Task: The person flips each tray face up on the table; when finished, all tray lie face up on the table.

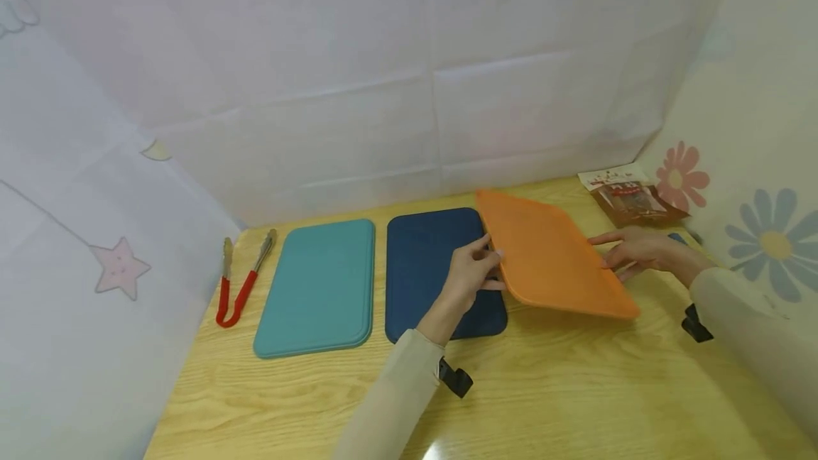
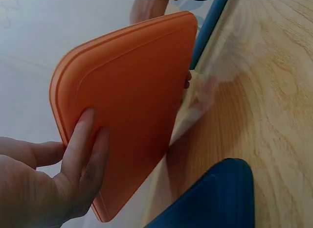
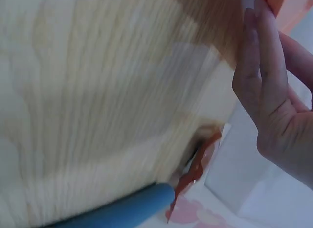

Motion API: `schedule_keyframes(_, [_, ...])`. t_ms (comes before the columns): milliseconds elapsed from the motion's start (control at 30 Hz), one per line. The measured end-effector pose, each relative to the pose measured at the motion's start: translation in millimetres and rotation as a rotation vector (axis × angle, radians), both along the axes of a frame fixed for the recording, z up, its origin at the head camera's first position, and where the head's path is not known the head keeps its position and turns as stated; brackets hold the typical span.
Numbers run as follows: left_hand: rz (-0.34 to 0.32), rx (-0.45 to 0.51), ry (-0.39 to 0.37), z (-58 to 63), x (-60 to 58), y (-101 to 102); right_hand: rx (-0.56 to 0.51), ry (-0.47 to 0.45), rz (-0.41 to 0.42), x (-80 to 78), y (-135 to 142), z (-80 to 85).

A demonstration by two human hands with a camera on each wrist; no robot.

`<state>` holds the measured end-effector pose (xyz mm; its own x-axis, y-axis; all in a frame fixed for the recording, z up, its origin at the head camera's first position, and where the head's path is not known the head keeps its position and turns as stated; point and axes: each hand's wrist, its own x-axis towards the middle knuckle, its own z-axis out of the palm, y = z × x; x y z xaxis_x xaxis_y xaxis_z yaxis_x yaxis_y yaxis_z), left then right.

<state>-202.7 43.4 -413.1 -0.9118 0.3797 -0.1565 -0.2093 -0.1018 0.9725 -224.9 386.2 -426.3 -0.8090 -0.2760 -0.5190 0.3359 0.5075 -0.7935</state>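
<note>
An orange cutting board [image 1: 543,250] is held tilted above the table, its lower right corner towards the person. My left hand [image 1: 469,272] pinches its left edge; in the left wrist view several fingers [image 2: 80,145] lie across one face, with the thumb at the edge. On the opposite edge, my right hand [image 1: 639,250] grips the board with fingertips at its rim. The right wrist view catches only a corner of the orange board [image 3: 275,2] by those fingers. Beneath the left hand lies a dark blue cutting board [image 1: 428,254], partly covered.
A teal cutting board [image 1: 319,286] lies flat left of the dark blue one. Red-handled tongs [image 1: 236,297] rest at the far left. A brown and white food packet [image 1: 629,197] sits at the back right corner, near a blue object [image 3: 122,208] partly hidden by my right wrist.
</note>
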Motion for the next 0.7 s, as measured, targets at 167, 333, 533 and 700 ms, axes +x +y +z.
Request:
schedule_keyframes(167, [-0.009, -0.077, -0.059, -21.0, -5.0, 8.9, 0.087, 0.024, -0.001, -8.8, 13.2, 3.8])
schedule_keyframes(333, [-0.004, -0.196, -0.046, -33.3, -9.6, 19.9, 0.127, 0.044, 0.000, -16.5, 16.7, 6.8])
schedule_keyframes(533, [-0.013, -0.366, 0.012, -36.9, -21.1, 37.4, 0.203, 0.083, -0.019, -25.6, 16.4, 10.0])
schedule_keyframes(700, [-0.032, -0.577, 0.128, -37.4, -31.2, 51.9, 0.241, 0.094, -0.055, -30.0, 17.4, 7.2])
